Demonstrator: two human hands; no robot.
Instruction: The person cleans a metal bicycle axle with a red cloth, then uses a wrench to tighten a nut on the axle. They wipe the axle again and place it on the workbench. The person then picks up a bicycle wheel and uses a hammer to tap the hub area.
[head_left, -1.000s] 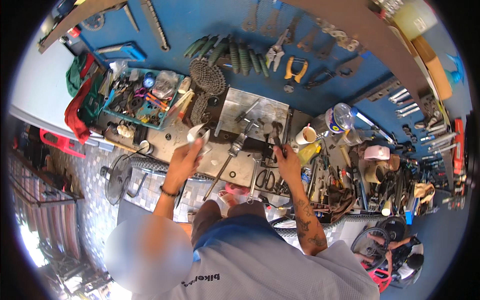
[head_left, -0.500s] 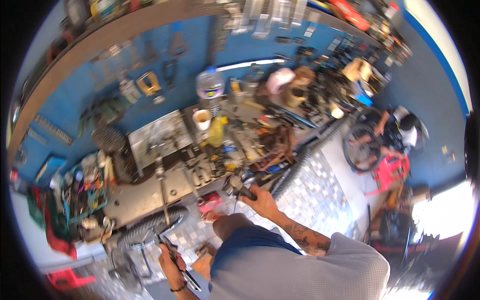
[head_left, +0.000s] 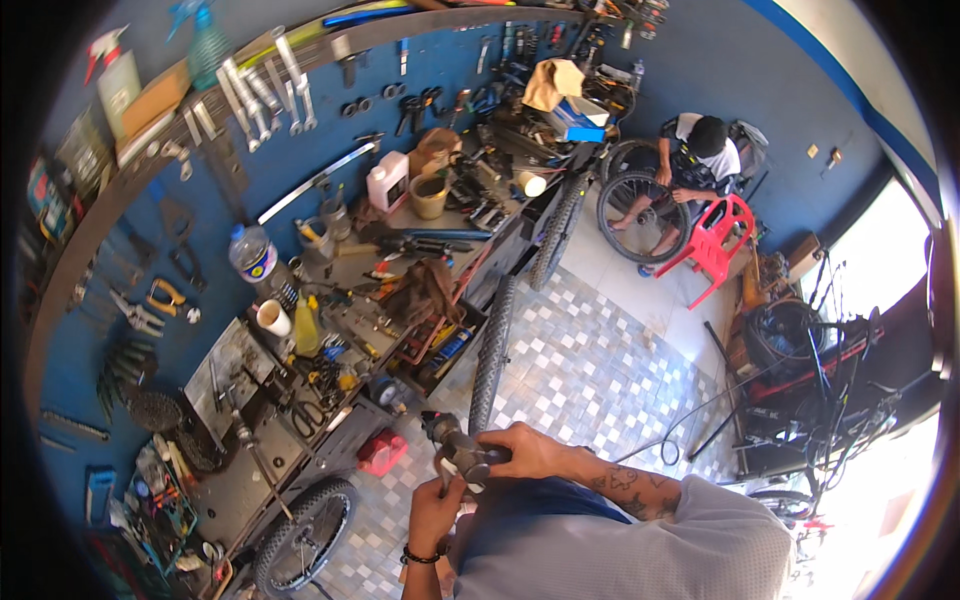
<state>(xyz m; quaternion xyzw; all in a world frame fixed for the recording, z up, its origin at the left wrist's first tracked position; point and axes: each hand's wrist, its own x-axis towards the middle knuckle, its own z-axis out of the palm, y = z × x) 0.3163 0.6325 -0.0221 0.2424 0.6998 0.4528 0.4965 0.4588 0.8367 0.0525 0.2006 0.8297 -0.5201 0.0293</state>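
Low in the middle, my right hand (head_left: 525, 450) is closed round a dark metal part (head_left: 451, 437) with a rounded body, too foreshortened to identify exactly. My left hand (head_left: 432, 518), a beaded bracelet at its wrist, is just below and left of it, fingers wrapped on a shiny pale metal piece (head_left: 448, 467) against that dark part. Whether the two pieces are joined I cannot tell. Both are held in front of my body, to the right of the cluttered workbench (head_left: 355, 260).
A bicycle wheel (head_left: 305, 540) and red container (head_left: 380, 455) sit by the bench; upright tires (head_left: 490, 355) line it. Tools hang on the blue wall. A co-worker (head_left: 705, 140) handles a wheel beside a red chair (head_left: 715, 255); bikes (head_left: 830, 400) stand at the right.
My view has swung right, away from the bench toward the co-worker. My hands, apart earlier over and beside the bench, have come together with what they hold.
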